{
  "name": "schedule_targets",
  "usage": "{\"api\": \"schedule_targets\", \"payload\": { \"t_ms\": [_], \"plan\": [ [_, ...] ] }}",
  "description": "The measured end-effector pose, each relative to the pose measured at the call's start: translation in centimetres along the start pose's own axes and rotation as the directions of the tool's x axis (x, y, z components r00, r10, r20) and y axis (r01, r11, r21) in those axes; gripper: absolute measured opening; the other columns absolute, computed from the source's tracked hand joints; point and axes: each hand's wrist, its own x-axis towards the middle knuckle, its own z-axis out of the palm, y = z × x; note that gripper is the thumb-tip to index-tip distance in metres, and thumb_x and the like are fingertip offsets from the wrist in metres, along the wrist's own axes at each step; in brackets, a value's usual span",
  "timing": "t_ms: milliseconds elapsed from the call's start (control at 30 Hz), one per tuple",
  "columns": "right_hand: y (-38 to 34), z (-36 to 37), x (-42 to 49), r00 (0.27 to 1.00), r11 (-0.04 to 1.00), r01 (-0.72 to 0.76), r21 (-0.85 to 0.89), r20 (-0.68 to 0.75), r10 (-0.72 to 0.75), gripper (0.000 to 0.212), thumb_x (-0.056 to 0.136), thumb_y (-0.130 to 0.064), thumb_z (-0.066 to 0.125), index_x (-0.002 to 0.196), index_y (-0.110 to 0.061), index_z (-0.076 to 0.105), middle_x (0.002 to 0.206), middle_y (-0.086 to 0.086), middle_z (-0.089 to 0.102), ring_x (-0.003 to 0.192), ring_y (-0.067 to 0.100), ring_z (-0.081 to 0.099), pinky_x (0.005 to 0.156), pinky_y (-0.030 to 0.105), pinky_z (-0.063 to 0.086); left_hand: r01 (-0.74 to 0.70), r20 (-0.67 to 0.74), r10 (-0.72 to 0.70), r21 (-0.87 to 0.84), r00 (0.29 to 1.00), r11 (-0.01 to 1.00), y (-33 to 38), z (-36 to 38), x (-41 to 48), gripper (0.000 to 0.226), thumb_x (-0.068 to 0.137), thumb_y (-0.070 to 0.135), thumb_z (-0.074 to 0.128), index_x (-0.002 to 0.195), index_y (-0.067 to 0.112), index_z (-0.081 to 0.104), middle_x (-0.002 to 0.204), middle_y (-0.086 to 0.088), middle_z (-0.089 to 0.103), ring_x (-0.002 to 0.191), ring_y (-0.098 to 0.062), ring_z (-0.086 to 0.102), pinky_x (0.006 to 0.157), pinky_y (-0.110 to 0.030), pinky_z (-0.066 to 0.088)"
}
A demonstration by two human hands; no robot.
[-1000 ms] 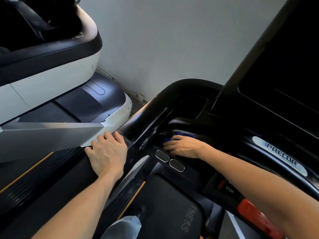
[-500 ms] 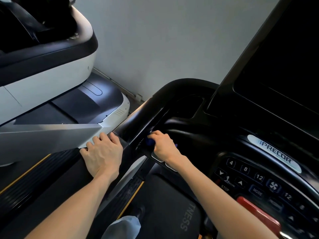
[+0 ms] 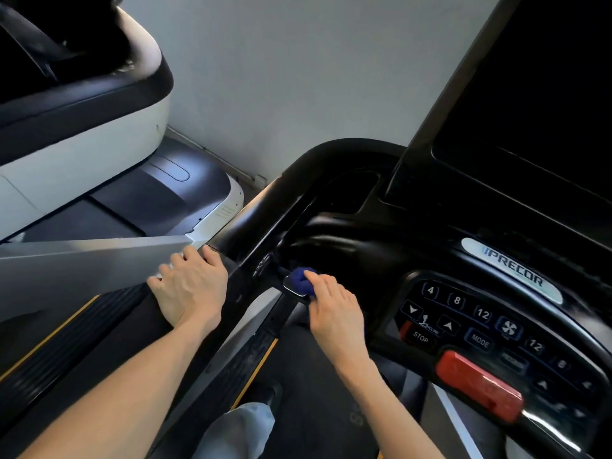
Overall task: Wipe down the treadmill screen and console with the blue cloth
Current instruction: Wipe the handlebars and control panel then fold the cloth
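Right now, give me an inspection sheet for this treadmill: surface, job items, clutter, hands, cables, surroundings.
Surface: black console; keypad and red stop bar exposed.
Job's things: blue cloth bunched against the silver grip sensor; screen dark, no hand on it.
Clutter: nothing seen.
Hands: right hand grips the blue cloth; left hand rests flat on the left handrail.
Cables: nothing seen.
Surroundings: white neighbouring machine on the left, grey wall behind, trouser leg below.
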Motion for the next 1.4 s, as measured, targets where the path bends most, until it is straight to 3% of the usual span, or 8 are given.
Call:
{"api": "schedule_targets", "payload": {
  "t_ms": [167, 367, 467, 767, 1067, 1167, 1233, 1400],
  "plan": [
    [0.0, 0.5, -1.5, 0.976, 0.978, -0.188, -0.085, -0.125, 0.177, 0.042, 0.083, -0.029, 0.041, 0.118, -0.018, 0.061, 0.11, 0.002, 0.063, 0.094, 0.024, 0.06, 0.088, 0.036, 0.04, -0.006, -0.015, 0.006, 0.011, 1.0, 1.0, -0.1, 0.4, 0.2, 0.049, 0.098, 0.034, 0.027, 0.107, -0.002, 0.059, 0.106, -0.024, 0.063, 0.097, -0.042, 0.057, 0.084, -0.047, 0.038],
    [-4.3, 3.6, 3.6, 0.998, 0.999, 0.031, -0.039, 0.059, -0.029, 0.038, 0.087, -0.038, 0.04, 0.117, -0.032, 0.062, 0.12, -0.007, 0.062, 0.097, 0.022, 0.061, 0.082, 0.036, 0.046, -0.016, -0.02, 0.017, 0.012, 1.0, 1.0, -0.1, 0.5, 0.2, 0.052, 0.098, 0.035, 0.024, 0.108, -0.003, 0.058, 0.107, -0.024, 0.062, 0.096, -0.042, 0.057, 0.084, -0.047, 0.039],
    [-1.7, 3.0, 3.1, 0.981, 0.983, 0.182, 0.01, 0.071, -0.183, 0.031, 0.084, -0.027, 0.06, 0.115, -0.029, 0.065, 0.122, -0.002, 0.063, 0.099, 0.026, 0.063, 0.078, 0.037, 0.053, -0.023, -0.022, 0.023, 0.018, 0.999, 1.0, -0.4, 0.4, 0.2, 0.052, 0.098, 0.035, 0.023, 0.109, -0.002, 0.058, 0.107, -0.024, 0.062, 0.096, -0.042, 0.057, 0.084, -0.048, 0.039],
    [1.4, 1.1, -2.4, 0.995, 0.996, -0.036, 0.082, -0.089, 0.043, 0.047, 0.077, -0.004, 0.071, 0.119, -0.024, 0.063, 0.127, -0.003, 0.059, 0.114, 0.025, 0.054, 0.1, 0.039, 0.043, 0.006, -0.015, -0.006, 0.016, 1.0, 1.0, 0.0, 0.4, 0.1, 0.046, 0.097, 0.034, 0.027, 0.104, 0.002, 0.059, 0.103, -0.022, 0.064, 0.094, -0.04, 0.058, 0.082, -0.046, 0.039],
    [-1.2, 3.1, 2.3, 0.977, 0.975, 0.196, 0.108, 0.062, -0.203, 0.036, 0.085, -0.009, 0.047, 0.115, -0.018, 0.065, 0.124, 0.004, 0.061, 0.11, 0.034, 0.058, 0.091, 0.047, 0.049, 0.003, -0.001, -0.003, 0.018, 1.0, 1.0, -0.1, 0.3, 0.1, 0.048, 0.098, 0.035, 0.025, 0.106, 0.001, 0.059, 0.104, -0.022, 0.064, 0.095, -0.04, 0.058, 0.082, -0.047, 0.039],
    [2.4, 0.8, -1.6, 0.961, 0.961, 0.271, 0.05, 0.037, -0.273, 0.052, 0.078, 0.0, 0.066, 0.125, -0.021, 0.057, 0.132, 0.0, 0.056, 0.123, 0.028, 0.05, 0.101, 0.043, 0.039, -0.001, 0.001, 0.001, 0.019, 1.0, 1.0, -0.1, 0.2, 0.1, 0.048, 0.098, 0.036, 0.024, 0.107, 0.003, 0.059, 0.105, -0.02, 0.064, 0.095, -0.04, 0.058, 0.083, -0.047, 0.039],
    [3.8, -0.4, -2.8, 0.968, 0.969, 0.24, 0.052, 0.062, -0.243, 0.064, 0.073, 0.002, 0.073, 0.129, -0.022, 0.054, 0.135, -0.002, 0.053, 0.125, 0.024, 0.047, 0.101, 0.039, 0.036, 0.004, 0.01, -0.004, 0.018, 1.0, 1.0, 0.0, 0.1, 0.1, 0.048, 0.098, 0.036, 0.024, 0.106, 0.004, 0.06, 0.104, -0.02, 0.064, 0.094, -0.039, 0.058, 0.082, -0.046, 0.039],
    [-0.2, 1.8, 1.6, 0.982, 0.985, 0.128, 0.112, 0.126, -0.142, 0.047, 0.081, -0.005, 0.063, 0.124, -0.024, 0.059, 0.13, -0.001, 0.057, 0.111, 0.029, 0.054, 0.09, 0.045, 0.048, -0.006, 0.02, 0.006, 0.023, 1.0, 1.0, -0.2, 0.0, 0.1, 0.051, 0.097, 0.037, 0.023, 0.105, 0.003, 0.06, 0.103, -0.019, 0.065, 0.093, -0.039, 0.059, 0.081, -0.047, 0.04]
  ]
}}
